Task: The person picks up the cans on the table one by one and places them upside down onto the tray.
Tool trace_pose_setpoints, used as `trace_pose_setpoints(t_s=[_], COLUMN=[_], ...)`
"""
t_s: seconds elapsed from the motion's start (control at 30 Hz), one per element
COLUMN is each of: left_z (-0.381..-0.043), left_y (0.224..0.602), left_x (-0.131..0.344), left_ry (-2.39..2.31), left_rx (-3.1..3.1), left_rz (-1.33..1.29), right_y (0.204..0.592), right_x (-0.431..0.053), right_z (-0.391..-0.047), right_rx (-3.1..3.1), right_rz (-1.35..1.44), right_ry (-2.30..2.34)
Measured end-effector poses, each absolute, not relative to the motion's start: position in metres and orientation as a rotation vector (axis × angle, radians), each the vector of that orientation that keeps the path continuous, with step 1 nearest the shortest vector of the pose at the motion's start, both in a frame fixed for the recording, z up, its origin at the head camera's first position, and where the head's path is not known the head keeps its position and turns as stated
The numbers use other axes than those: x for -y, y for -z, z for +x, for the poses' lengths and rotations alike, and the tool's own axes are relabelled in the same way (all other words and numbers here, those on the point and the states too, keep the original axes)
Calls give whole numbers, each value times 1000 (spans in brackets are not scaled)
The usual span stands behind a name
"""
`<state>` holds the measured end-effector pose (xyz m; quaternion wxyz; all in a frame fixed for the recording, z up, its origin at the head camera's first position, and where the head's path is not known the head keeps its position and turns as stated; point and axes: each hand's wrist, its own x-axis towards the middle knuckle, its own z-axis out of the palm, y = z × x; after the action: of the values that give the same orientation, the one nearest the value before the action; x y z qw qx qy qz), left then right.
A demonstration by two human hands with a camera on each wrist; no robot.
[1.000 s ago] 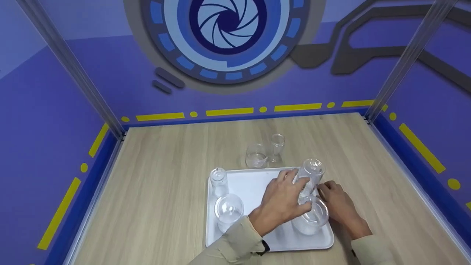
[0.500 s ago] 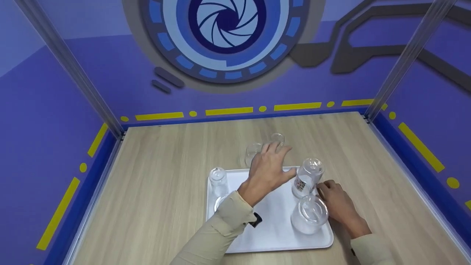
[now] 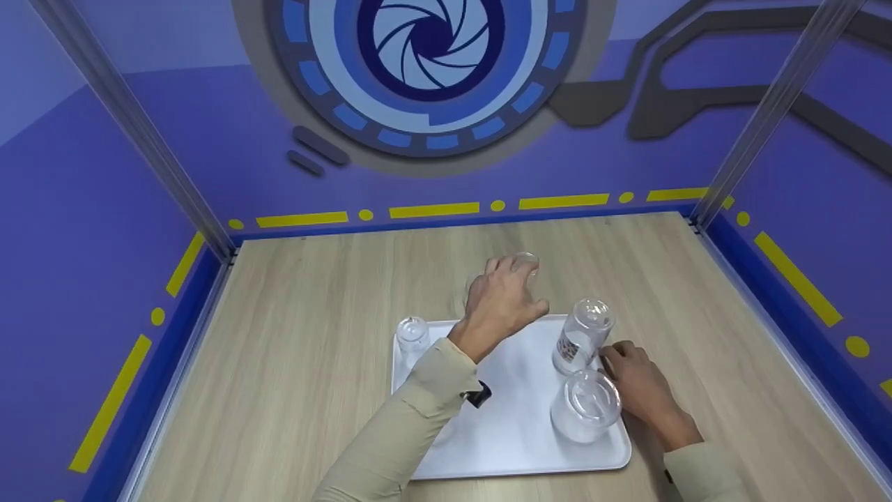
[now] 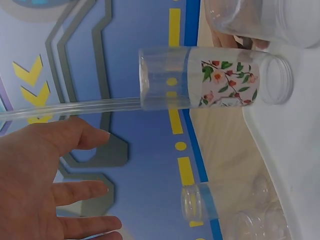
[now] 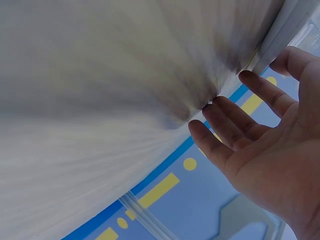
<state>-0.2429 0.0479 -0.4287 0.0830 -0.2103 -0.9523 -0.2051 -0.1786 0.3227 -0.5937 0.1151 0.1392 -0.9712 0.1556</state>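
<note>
My left hand (image 3: pixel 500 298) hovers above the table behind the white tray (image 3: pixel 536 439). Its fingers are spread with nothing between them in the left wrist view. It covers most of a narrow clear glass (image 3: pixel 527 261) and a rounded glass (image 4: pixel 246 227). Beside the tray's right edge, my right hand (image 3: pixel 637 376) rests its fingertips on the wooden table, thumb by the rim. On the tray's right side stand a tall clear jar with a floral label (image 4: pixel 227 82) and, nearer, a wider clear jar (image 3: pixel 587 410).
A small clear glass (image 3: pixel 412 336) stands at the tray's back left corner. My left sleeve (image 3: pixel 411 418) hides the tray's front left part. Purple-blue panels (image 3: pixel 209 146) enclose the table (image 3: pixel 313 335) at the back and sides.
My left hand has left the tall labelled jar and moved left and back to the glasses behind the tray. My left forearm now covers the front left glass. My right hand stays put.
</note>
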Motion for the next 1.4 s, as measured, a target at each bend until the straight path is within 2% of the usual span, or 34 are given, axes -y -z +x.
trace_pose_setpoints(t_s=[1.4], left_z=[-309], left_y=[478], left_x=[-31], left_ry=[548], left_rx=[3144], left_rz=[-325], right_y=[591], right_x=[-321], right_z=[-178], right_rx=[2869], right_rz=[379], right_ry=[-490])
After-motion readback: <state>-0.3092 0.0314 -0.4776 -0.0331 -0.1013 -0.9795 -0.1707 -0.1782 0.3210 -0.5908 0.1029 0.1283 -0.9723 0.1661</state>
